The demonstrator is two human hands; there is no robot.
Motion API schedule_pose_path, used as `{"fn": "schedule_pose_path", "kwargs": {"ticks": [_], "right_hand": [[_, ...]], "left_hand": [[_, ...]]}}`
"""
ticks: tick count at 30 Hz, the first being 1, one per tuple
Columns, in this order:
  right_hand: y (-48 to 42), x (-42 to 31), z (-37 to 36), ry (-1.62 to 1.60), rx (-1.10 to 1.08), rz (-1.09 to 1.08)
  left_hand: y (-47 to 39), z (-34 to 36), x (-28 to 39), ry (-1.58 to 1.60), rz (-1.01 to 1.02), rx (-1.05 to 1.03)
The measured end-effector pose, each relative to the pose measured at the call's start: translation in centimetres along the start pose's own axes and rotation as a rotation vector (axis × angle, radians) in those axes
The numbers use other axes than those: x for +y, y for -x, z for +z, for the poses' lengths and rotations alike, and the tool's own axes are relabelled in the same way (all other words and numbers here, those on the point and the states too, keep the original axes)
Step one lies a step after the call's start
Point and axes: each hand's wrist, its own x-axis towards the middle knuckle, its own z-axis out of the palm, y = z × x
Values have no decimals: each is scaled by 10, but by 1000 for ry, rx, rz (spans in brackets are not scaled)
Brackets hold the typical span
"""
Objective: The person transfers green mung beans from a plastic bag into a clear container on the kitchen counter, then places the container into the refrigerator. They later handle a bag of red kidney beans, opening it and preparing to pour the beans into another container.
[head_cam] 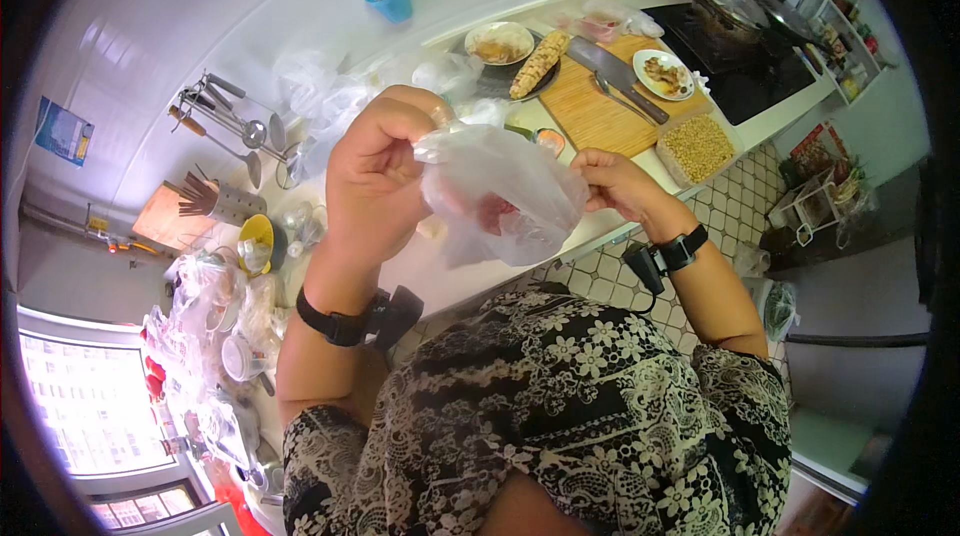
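Both hands hold up a translucent plastic bag (510, 195) above the counter's front edge. Something dark red, perhaps meat, shows blurred through it. My left hand (386, 168) pinches the bag's gathered top at its left. With thumb and fingertips, my right hand (619, 187) grips its right side. Behind the bag, a wooden cutting board (592, 112) carries a cleaver (611, 67), a spoon (622, 97) and a small white plate of brown food (665, 75). An ear of corn (540, 63) lies on a dark plate beside a bowl (499, 43).
A clear container of yellow beans (695, 148) stands at the board's right corner. The cooktop (727, 56) with pans is beyond it. Crumpled plastic bags (322, 97), a yellow bowl (257, 242) and a metal utensil holder (236, 204) crowd the left side.
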Motion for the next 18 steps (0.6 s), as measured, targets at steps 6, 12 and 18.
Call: {"fn": "schedule_pose_path", "kwargs": {"ticks": [6,12,18], "right_hand": [[7,-4,-41,230,82,-239],[6,-15,-58,182,146,-264],[4,-19,-85,147,282,-347]], "left_hand": [[-8,5,-16,-64,4,71],[-12,1,-25,19,-35,165],[8,-8,-36,-83,-146,180]]}}
